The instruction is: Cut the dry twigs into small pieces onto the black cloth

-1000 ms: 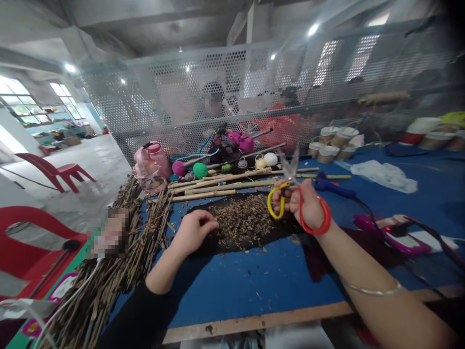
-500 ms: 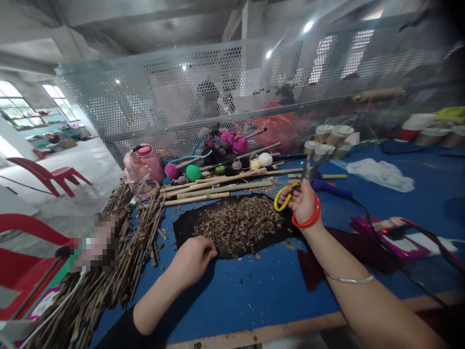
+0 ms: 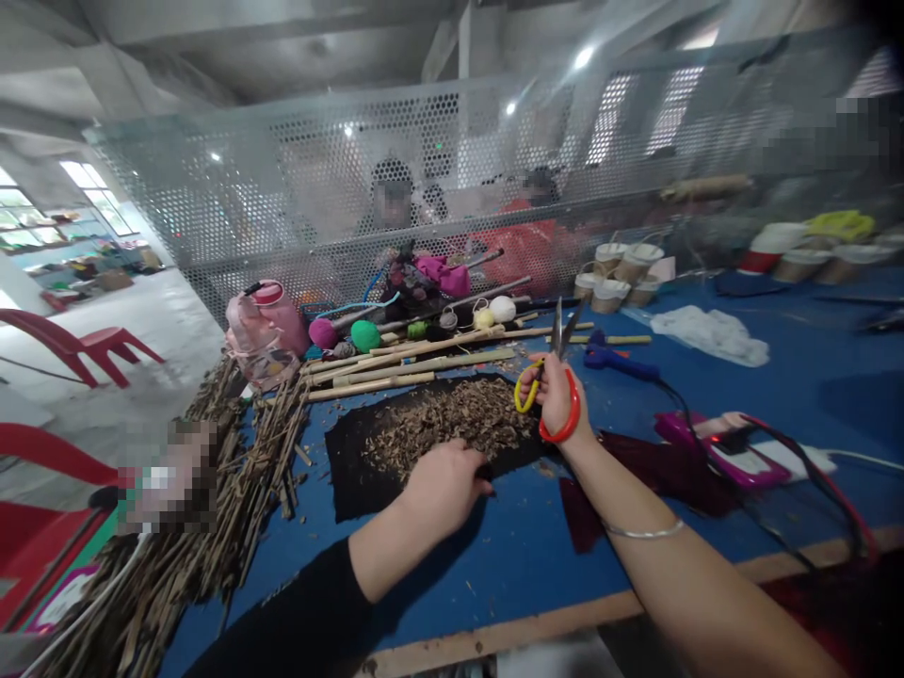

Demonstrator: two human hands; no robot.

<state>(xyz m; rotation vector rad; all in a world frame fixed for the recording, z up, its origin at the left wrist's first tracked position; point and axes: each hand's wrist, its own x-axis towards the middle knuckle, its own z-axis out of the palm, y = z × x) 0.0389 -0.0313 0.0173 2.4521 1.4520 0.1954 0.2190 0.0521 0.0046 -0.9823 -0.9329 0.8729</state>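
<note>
My right hand is closed around scissors whose blades point up and away, slightly apart. Their yellow handle loop shows by the fingers, and a red loop circles the heel of the hand. On the blue table lies a black cloth with a heap of brown dry chips spread over it. My left hand is at the cloth's near edge, thumb and fingers pinched on what looks like its dark rim. Part of the chips and the edge are hidden behind this hand.
Bundled dry stalks cover the table's left side. Behind the cloth lie bamboo sticks, yarn balls and a pink bottle. A blue glue gun, purple power strip and paper cups stand right. People sit beyond the perforated screen.
My left hand has moved right along the cloth's near edge. The scissors stay in my right hand, now seen more clearly with their blades upright. The whole view has shifted slightly.
</note>
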